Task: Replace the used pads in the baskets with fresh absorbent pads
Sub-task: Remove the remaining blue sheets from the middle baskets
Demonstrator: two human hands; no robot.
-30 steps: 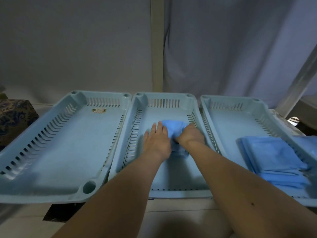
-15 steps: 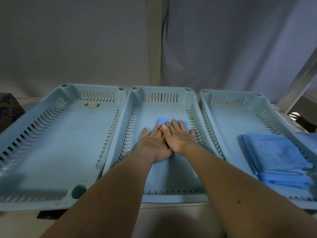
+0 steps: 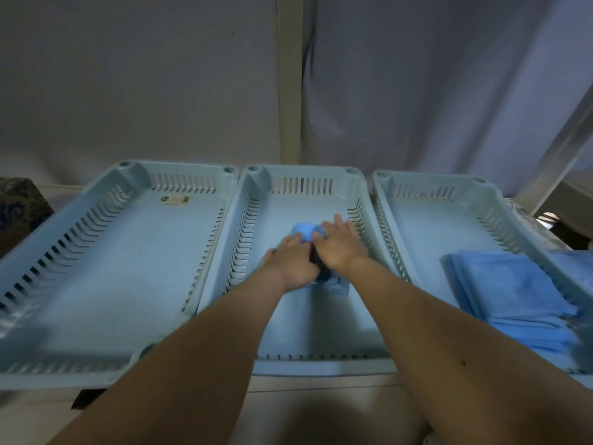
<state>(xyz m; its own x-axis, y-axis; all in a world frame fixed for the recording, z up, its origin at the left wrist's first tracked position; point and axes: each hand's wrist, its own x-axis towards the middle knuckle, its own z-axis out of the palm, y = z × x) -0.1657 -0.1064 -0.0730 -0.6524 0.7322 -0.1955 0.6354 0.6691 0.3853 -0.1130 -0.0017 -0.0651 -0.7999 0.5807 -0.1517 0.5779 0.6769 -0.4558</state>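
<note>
Three pale blue slotted baskets sat side by side on the bench (image 3: 321, 399), in front of a grey curtain (image 3: 433, 91). Both hands were inside the middle basket (image 3: 308, 364), side by side on a bunched blue pad (image 3: 305, 231) that lay on the basket floor, nearer the right wall than the left. The left hand (image 3: 293, 264) lay over the near part of the pad with its fingers curled into the cloth, gripping it. The right hand (image 3: 340, 245) lay just beside it, touching it, its fingers mostly straight and pressing down on the pad's right side, the grip loose rather than closed. A crumpled end of the pad stuck out below the hands toward the near edge. The left basket (image 3: 96, 374) held only a small label (image 3: 176, 200) near its far wall. The right basket (image 3: 426, 184) held a stack of folded blue pads (image 3: 513, 293) at its near right end, well apart from the hands. A patterned box (image 3: 19, 210) stood at the far left edge, beside the left basket.
</note>
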